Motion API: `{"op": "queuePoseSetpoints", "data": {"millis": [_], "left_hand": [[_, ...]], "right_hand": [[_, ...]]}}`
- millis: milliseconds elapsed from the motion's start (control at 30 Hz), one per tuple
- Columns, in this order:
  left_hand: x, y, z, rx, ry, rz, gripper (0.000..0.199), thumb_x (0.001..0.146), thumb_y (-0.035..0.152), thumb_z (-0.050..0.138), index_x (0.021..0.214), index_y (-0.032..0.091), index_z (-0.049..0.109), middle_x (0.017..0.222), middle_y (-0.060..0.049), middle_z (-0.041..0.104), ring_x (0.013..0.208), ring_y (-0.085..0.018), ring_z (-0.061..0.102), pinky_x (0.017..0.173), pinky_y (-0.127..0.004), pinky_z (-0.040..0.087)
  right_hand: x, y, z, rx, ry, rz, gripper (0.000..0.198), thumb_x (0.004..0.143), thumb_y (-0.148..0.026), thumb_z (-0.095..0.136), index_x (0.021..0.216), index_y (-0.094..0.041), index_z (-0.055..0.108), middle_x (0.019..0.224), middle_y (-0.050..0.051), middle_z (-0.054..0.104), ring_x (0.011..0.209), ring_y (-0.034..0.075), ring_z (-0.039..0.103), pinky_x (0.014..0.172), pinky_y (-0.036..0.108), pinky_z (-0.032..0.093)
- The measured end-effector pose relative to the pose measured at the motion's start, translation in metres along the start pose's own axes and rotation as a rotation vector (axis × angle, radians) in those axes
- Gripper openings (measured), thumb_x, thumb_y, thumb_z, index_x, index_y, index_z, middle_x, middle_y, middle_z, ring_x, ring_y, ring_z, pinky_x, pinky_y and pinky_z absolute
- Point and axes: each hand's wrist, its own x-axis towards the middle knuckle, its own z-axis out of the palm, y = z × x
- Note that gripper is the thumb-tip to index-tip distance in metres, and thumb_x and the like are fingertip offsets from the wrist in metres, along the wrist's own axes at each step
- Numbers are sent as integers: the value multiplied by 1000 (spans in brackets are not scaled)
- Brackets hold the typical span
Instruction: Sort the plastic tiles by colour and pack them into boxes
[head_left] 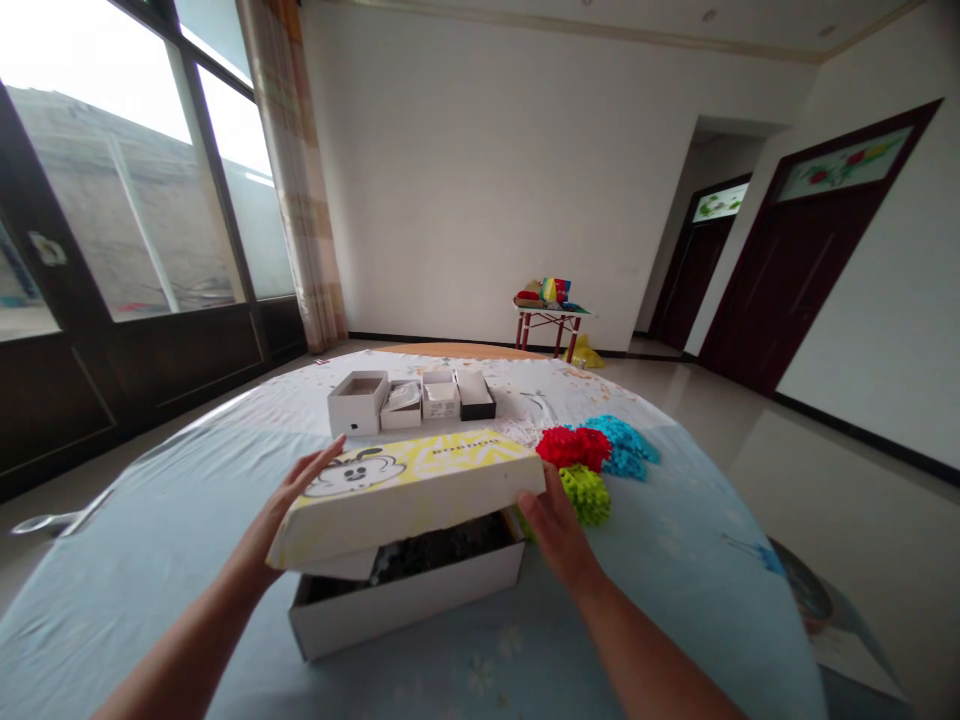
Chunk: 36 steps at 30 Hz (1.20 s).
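Both my hands hold a yellow-and-white box lid (420, 505) with a cartoon face and lettering printed on top. My left hand (289, 505) grips its left end and my right hand (559, 530) its right end. Tilted, the lid sits above a white box base (412, 605), leaving a gap along the near side. Through the gap dark contents show inside the base, too shaded to name. Beyond my right hand lie a red bundle (574, 449), a blue bundle (626, 447) and a yellow-green bundle (586, 495), all of bumpy texture.
Several small white boxes (358, 405) stand in a row behind the lid, some with things inside. A pale blue cloth (660, 600) covers the round table. At the far wall is a small table (551, 312) bearing colourful items. A round dark-topped object (802, 585) stands at right.
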Motion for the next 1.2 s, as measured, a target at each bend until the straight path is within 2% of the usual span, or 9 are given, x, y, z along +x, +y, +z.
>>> {"op": "queuePoseSetpoints", "data": {"millis": [100, 267, 400, 500, 600, 700, 833, 1033, 1200], "left_hand": [[-3, 1, -10, -65, -109, 35, 73, 64, 51, 61, 130, 22, 47, 131, -9, 49, 119, -32, 45, 101, -37, 35], [-6, -4, -29, -22, -276, 40, 76, 66, 47, 64, 134, 21, 42, 140, -9, 41, 127, -31, 36, 107, -42, 25], [-9, -10, -25, -144, -310, 24, 70, 67, 49, 64, 131, 26, 47, 138, -6, 44, 126, -30, 39, 108, -41, 25], [-10, -12, -18, -263, -352, -98, 69, 68, 53, 61, 131, 26, 46, 137, -7, 45, 121, -31, 45, 104, -42, 33], [-13, -16, -16, -395, -324, -227, 66, 72, 55, 55, 131, 25, 47, 138, -6, 43, 122, -31, 44, 101, -41, 37], [-17, -18, -16, -479, -290, -317, 57, 78, 51, 49, 131, 28, 46, 142, -4, 38, 128, -27, 36, 104, -39, 32], [-23, -7, -12, -485, -288, -469, 62, 79, 54, 45, 136, 29, 36, 141, -8, 39, 126, -29, 39, 100, -43, 37], [-26, 3, 2, -313, -153, -474, 71, 74, 57, 52, 137, 31, 33, 142, -8, 38, 122, -32, 44, 93, -44, 45], [-24, 7, 2, -358, -234, -474, 75, 74, 57, 51, 141, 32, 25, 137, -7, 46, 110, -29, 56, 80, -37, 54]], "right_hand": [[-3, -6, 0, -60, -19, 46, 45, 85, -40, 51, 124, -22, 37, 117, 9, 56, 104, 21, 57, 88, 34, 48], [-10, -12, -3, -256, -152, 28, 67, 79, -32, 57, 137, -20, 25, 137, 11, 38, 125, 24, 38, 101, 37, 37], [-9, -11, -11, -351, -230, 3, 70, 77, -26, 58, 139, -21, 24, 138, 12, 37, 126, 26, 37, 104, 40, 33], [-6, -11, -17, -414, -272, -6, 70, 75, -25, 60, 137, -21, 28, 135, 11, 40, 125, 26, 37, 104, 40, 32], [-6, -11, -21, -463, -319, 12, 69, 72, -25, 63, 134, -21, 33, 134, 12, 41, 124, 26, 39, 104, 42, 33], [-6, -9, -24, -482, -336, 8, 66, 70, -29, 66, 129, -20, 39, 133, 12, 42, 123, 27, 41, 103, 43, 34], [-7, -4, -24, -486, -327, 15, 65, 73, -41, 65, 129, -20, 39, 137, 14, 38, 126, 28, 36, 103, 45, 33], [-6, -6, -20, -587, -348, -58, 66, 81, -45, 55, 137, -19, 32, 143, 13, 32, 131, 26, 29, 107, 45, 27], [-5, -11, -19, -670, -349, -105, 58, 82, -48, 54, 132, -20, 43, 139, 12, 39, 128, 27, 35, 105, 46, 30]]}}
